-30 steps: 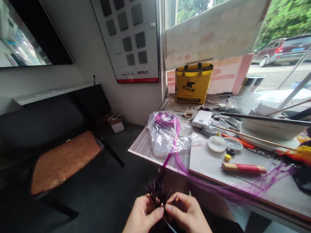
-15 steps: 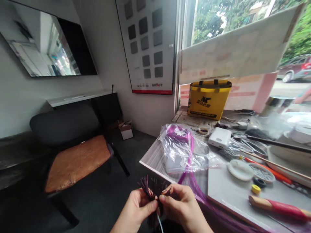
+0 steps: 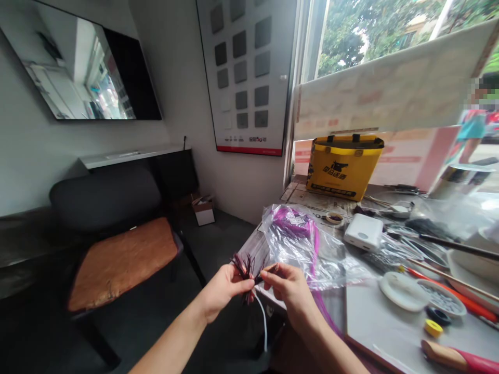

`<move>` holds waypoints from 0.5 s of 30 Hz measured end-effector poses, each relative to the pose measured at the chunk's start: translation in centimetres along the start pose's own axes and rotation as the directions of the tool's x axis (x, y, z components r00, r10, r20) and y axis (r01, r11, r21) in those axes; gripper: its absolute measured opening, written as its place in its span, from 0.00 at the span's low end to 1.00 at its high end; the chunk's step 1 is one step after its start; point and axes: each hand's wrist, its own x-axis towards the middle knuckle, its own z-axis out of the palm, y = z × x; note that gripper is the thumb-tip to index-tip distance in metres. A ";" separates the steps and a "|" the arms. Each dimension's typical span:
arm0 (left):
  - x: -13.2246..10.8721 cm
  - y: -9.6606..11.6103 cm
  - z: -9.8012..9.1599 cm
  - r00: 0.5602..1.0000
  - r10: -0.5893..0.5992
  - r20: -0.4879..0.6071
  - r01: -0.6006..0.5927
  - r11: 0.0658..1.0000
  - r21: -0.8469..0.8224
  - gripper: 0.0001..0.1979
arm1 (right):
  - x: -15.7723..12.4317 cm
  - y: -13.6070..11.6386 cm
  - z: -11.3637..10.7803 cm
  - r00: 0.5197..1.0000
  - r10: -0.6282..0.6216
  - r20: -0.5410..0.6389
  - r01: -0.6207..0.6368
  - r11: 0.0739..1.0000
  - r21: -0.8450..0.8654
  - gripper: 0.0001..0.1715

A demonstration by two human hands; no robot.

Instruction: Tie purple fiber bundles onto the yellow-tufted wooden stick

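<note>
A bundle of dark reddish strands [image 3: 245, 267] fans out between my hands near the table's front corner. My left hand [image 3: 228, 291] is closed on the bundle, thumb and fingers pinched at its middle. My right hand [image 3: 286, 283] pinches dark strands on the bundle's right side, its fingertips close to my left thumb. From beneath the bundle a thin pale cord [image 3: 264, 322] hangs down in a curve. Beyond my right hand, a clear plastic bag [image 3: 296, 249] holds purple strands [image 3: 292, 221], some of which trail over the table edge.
On the table [image 3: 253, 244] stand a yellow bag [image 3: 343, 166] and a white box [image 3: 364, 231]. A pale round lid [image 3: 403, 292], a yellow cap [image 3: 433, 328] and a red-handled tool [image 3: 468, 358] lie at right. A chair [image 3: 125, 259] is at left. A person [image 3: 471, 124] is outside the window.
Both hands have risen with the bundle, and my forearms show more. The pale cord now hangs in a longer visible curve. The view has shifted, and a person has appeared outside.
</note>
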 end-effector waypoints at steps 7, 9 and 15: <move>2.0 0.9 -1.9 0.995 -0.003 0.095 0.001 1.000 0.022 0.17 | 2.1 -0.4 0.9 0.999 -0.049 -0.019 0.049 0.998 -0.030 0.15; 2.3 1.2 -2.0 0.994 0.009 0.109 -0.015 0.999 0.048 0.18 | 2.4 -0.7 1.0 0.997 -0.077 -0.024 0.076 0.996 -0.046 0.15; 3.5 2.1 -1.8 0.992 0.027 0.121 -0.042 0.991 0.123 0.19 | 3.3 -0.7 0.7 0.991 -0.128 -0.041 0.123 0.987 -0.100 0.15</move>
